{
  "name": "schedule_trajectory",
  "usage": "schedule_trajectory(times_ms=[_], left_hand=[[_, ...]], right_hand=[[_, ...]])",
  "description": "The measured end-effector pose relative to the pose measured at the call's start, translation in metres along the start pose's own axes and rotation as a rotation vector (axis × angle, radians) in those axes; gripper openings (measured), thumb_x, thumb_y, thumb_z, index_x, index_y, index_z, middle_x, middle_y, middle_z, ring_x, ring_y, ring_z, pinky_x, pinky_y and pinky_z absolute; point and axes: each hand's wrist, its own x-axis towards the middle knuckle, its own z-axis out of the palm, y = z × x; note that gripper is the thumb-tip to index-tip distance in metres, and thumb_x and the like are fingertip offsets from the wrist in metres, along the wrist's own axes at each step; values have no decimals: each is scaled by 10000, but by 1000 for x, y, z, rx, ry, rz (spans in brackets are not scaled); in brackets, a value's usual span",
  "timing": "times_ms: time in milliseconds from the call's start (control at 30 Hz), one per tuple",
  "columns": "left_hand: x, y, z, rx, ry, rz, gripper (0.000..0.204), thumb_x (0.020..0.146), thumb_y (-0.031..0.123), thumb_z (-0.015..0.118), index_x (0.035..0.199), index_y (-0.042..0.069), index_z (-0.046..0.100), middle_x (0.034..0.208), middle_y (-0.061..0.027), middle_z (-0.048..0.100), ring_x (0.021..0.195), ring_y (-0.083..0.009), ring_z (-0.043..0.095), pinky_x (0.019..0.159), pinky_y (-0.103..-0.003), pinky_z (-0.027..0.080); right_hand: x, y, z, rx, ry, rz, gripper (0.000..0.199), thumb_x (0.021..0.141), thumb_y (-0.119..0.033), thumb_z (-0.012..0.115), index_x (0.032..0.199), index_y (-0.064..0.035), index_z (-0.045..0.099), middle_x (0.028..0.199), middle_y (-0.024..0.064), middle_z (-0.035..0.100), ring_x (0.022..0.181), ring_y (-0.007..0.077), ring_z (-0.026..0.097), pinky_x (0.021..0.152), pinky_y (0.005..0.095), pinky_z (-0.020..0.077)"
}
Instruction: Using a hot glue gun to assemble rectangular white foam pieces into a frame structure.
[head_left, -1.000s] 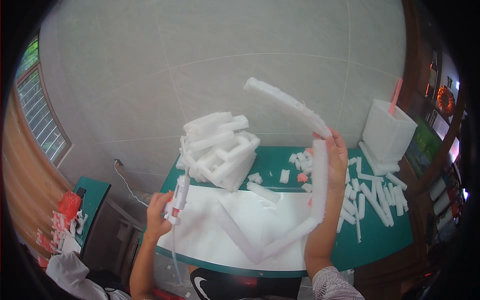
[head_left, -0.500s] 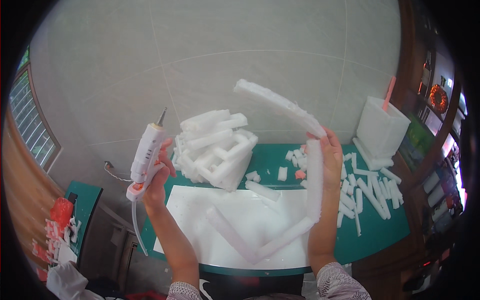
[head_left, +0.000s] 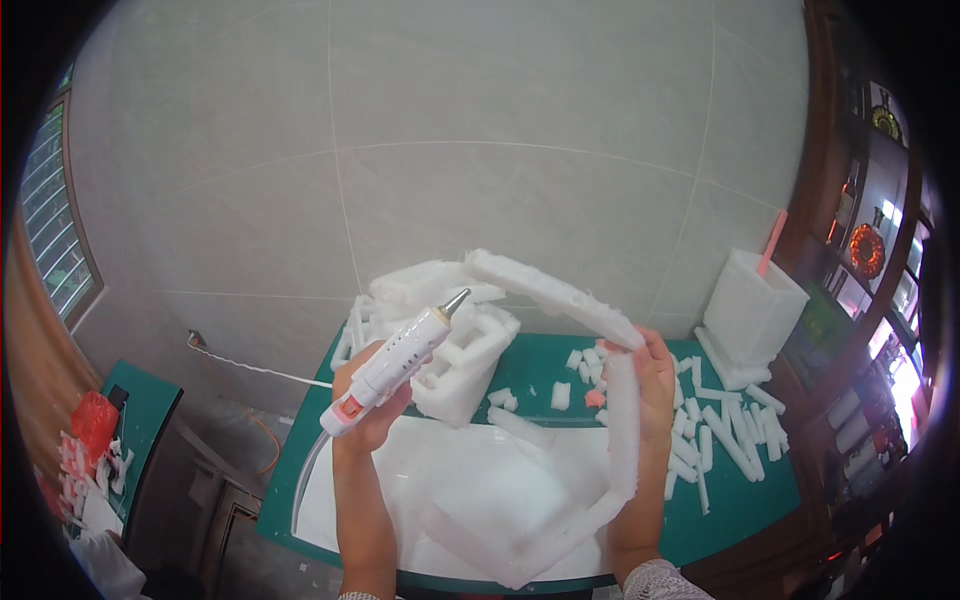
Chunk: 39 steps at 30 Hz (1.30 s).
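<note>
My left hand point(head_left: 372, 428) is closed around a white hot glue gun point(head_left: 388, 368). Its metal nozzle tilts up and right, apart from the foam, and a clear glue stick trails from the back. In my right hand point(head_left: 655, 385) is a bent chain of white foam strips point(head_left: 622, 425), pinched at the joint near its upper right corner. The top strip point(head_left: 556, 294) slants up and left from that joint, while the rest hangs down and angles left over a white board point(head_left: 400, 470). Behind the glue gun stands a stacked white foam frame point(head_left: 478, 350).
Many cut foam pieces point(head_left: 735, 440) lie on the right of the green table point(head_left: 540, 365). A white foam box point(head_left: 752, 305) with a pink stick stands at the back right. At the left, a small green side table point(head_left: 150, 400) holds a red bag point(head_left: 95, 420). A grey wall rises behind.
The glue gun has moved right, toward the foam strips, and its nozzle now leans right. My right hand still holds the strip chain. The whole view has shifted upward.
</note>
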Motion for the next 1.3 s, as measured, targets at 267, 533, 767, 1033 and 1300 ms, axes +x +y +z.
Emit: schedule_trajectory(times_ms=[267,533,767,1033,1300], left_hand=[[-1,-8,7,-40,-39,-69,326,742,35,584,1054,-5,672,949,-103,683,817,-193,634,712,-287,482],[3,-7,9,-45,-11,-120,314,775,40,567,1070,3,667,941,-87,684,822,-162,620,718,-264,474],[0,-19,4,-181,-3,-77,448,722,183,674,1120,-21,633,948,-95,674,654,-93,532,565,-223,410],[5,-12,2,-127,-42,-30,518,713,195,620,1174,-38,583,987,-89,650,525,-70,459,465,-214,363],[3,-10,-3,-139,-69,-50,469,697,163,583,1129,-20,602,985,-68,652,531,-69,461,491,-211,375]], right_hand=[[-2,-1,3,-18,-14,25,311,945,-225,605,1164,-6,572,992,130,677,775,143,662,675,247,561],[0,-10,-3,-30,28,31,293,956,-210,583,1176,-18,566,991,134,669,700,137,653,577,242,558],[-8,-5,-24,-134,32,177,273,963,-185,554,1174,-12,563,983,126,667,701,139,633,611,249,553],[-80,52,-93,-360,131,436,258,958,-141,569,1177,-5,574,1049,116,676,875,131,635,757,263,529],[-117,78,-109,-688,244,307,279,931,-127,608,1177,3,588,1062,97,663,964,136,618,816,249,478]])
